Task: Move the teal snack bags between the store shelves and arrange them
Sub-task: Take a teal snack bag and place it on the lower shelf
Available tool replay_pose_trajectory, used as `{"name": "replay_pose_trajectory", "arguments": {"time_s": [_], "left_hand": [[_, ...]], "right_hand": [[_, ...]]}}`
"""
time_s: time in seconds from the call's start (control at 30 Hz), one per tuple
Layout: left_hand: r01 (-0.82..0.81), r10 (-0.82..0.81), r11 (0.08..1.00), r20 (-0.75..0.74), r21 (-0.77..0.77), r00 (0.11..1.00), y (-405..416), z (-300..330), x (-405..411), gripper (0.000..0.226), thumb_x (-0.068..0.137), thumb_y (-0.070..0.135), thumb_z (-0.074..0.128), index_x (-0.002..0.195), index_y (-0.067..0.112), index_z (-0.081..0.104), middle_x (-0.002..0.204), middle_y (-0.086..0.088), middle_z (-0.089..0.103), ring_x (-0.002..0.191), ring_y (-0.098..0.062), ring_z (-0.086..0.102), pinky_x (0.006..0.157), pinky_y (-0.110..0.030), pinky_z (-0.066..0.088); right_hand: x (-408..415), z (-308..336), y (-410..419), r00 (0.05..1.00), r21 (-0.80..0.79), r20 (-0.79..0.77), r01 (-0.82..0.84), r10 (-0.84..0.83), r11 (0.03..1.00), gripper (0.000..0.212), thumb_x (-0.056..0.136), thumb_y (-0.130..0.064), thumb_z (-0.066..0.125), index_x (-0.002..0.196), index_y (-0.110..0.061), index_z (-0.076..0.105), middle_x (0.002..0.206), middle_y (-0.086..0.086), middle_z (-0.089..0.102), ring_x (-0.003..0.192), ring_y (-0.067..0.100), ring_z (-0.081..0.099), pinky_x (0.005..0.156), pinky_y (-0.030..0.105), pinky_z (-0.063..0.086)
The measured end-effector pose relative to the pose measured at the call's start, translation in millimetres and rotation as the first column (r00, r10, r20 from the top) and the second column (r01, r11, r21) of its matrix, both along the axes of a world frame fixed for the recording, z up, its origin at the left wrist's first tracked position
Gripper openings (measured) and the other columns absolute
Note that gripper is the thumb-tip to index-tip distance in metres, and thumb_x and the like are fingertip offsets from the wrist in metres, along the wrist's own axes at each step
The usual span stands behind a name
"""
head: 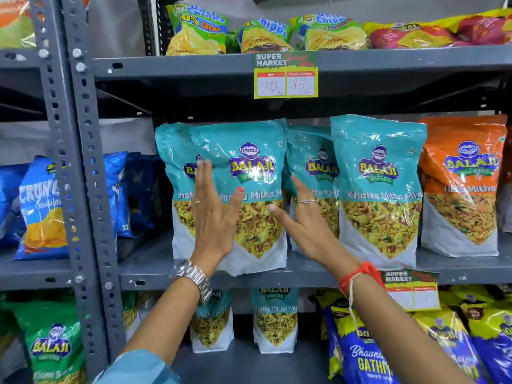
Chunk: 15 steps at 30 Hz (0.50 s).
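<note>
Several teal Balaji snack bags stand upright on the middle shelf (pixel 304 273). The front teal bag (pixel 249 167) sits between my two hands. My left hand (pixel 213 217) lies flat against its left side, fingers spread, thumb across the front. My right hand (pixel 304 225) presses its right edge, fingers reaching behind toward another teal bag (pixel 315 162). A further teal bag (pixel 379 189) stands to the right, and one (pixel 171 151) is partly hidden at the left. Two more teal bags (pixel 274 320) stand on the lower shelf.
An orange Balaji bag (pixel 462 189) stands right of the teal row. Blue chip bags (pixel 41 206) fill the left bay beyond the grey upright post (pixel 88 162). Green chip bags (pixel 199 31) sit on the top shelf above a price tag (pixel 285 76). Blue-and-yellow bags (pixel 374 350) are lower right.
</note>
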<state>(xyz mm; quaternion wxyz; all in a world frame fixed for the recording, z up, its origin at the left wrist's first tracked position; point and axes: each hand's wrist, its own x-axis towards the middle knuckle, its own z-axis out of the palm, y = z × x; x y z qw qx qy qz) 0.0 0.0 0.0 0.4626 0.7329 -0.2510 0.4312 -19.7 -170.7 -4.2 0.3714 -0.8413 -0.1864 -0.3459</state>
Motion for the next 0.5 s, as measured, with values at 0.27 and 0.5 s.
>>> {"name": "replay_pose_trajectory", "arguments": {"time_s": [0.27,0.5], "left_hand": [[0.331,-0.611,0.747,-0.398,-0.577,0.684,28,-11,25,0.070,0.063,0.051,0.071,0.124,0.023,0.052,0.140,-0.006,0.052,0.130,-0.025,0.047,0.109,-0.050,0.037],[0.353,-0.568,0.798,-0.415,-0.489,0.710,24,-23,28,0.102,0.058,0.046,0.079,0.144,0.026,0.029,0.151,0.002,0.039,0.136,-0.016,0.039,0.117,-0.043,0.027]], "right_hand": [[24,-11,19,0.915,0.399,-0.296,-0.142,0.274,0.906,0.109,0.071,-0.032,0.077,0.146,-0.011,0.001,0.137,-0.004,0.034,0.125,0.010,0.035,0.105,0.025,0.029],[25,-12,21,0.903,0.507,-0.315,-0.101,0.293,0.856,0.121,0.040,-0.049,0.089,0.138,-0.013,0.026,0.137,0.009,0.049,0.121,0.023,0.052,0.105,0.041,0.043]]}}
